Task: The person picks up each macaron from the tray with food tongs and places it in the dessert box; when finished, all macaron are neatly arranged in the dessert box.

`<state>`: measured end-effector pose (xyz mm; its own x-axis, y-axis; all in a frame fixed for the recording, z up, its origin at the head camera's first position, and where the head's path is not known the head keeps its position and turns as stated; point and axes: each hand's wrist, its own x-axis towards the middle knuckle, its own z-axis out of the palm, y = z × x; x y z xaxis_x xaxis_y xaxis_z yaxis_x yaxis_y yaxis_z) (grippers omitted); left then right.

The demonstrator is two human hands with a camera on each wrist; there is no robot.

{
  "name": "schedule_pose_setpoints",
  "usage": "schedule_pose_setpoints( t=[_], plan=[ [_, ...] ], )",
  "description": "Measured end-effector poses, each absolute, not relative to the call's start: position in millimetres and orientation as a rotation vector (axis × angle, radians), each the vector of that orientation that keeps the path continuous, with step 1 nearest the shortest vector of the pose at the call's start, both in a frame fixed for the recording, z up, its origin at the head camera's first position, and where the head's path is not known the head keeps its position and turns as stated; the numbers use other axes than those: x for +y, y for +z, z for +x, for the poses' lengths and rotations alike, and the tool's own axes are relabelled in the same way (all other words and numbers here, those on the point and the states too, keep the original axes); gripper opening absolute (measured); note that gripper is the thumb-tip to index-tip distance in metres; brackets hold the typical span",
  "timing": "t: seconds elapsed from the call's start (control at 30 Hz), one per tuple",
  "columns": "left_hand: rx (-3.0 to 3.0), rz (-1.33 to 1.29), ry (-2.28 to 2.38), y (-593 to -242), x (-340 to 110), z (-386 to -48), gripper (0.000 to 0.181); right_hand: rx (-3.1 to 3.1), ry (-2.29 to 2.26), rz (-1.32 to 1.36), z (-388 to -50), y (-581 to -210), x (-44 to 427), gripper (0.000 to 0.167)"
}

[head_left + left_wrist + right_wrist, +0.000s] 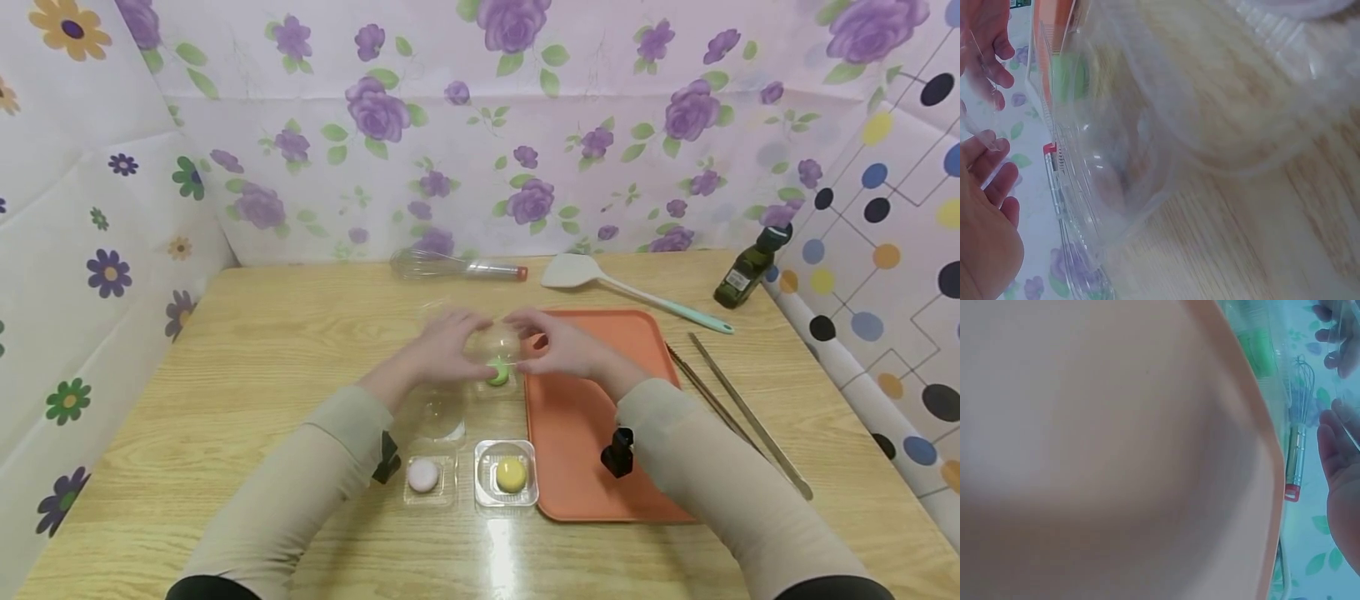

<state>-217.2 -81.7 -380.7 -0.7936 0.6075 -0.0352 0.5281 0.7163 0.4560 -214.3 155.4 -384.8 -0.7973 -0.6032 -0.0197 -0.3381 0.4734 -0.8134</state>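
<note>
Clear plastic lid (500, 340), held above a small round green confection (498, 374): the grips of my left hand (450, 346) and right hand (564, 343) pinch the lid's opposite sides, fingers curved inward, forearms (300, 479) converging over the pale wooden desk (285, 333).

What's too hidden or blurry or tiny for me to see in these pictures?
- Green bottle, head view: writing on its label is too small to read.
- Orange tray, head view: the right sleeve hides its near right corner.
- Clear lid, head view: blurry and see-through, so its edges are unclear.
- Right hand, right wrist view: the picture's right edge cuts it off.
</note>
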Motion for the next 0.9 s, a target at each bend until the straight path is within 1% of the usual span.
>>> schedule_pose_setpoints(
  t=[0.27, 0.53, 0.9],
  plan=[
    [2.755, 0.894, 0.616, -382, -82, -215, 0.091, 2.505, -1.086, -0.854, -212, -385, 153, 0.072],
    [2.781, 0.915, 0.571, -385, -83, -215, 0.094, 2.604, -0.883, -0.934, -213, -391, 149, 0.086],
    [2.779, 0.905, 0.417, -389, -83, -214, 0.094, 2.66, -0.652, -0.904, -216, -393, 144, 0.084]
  ],
)
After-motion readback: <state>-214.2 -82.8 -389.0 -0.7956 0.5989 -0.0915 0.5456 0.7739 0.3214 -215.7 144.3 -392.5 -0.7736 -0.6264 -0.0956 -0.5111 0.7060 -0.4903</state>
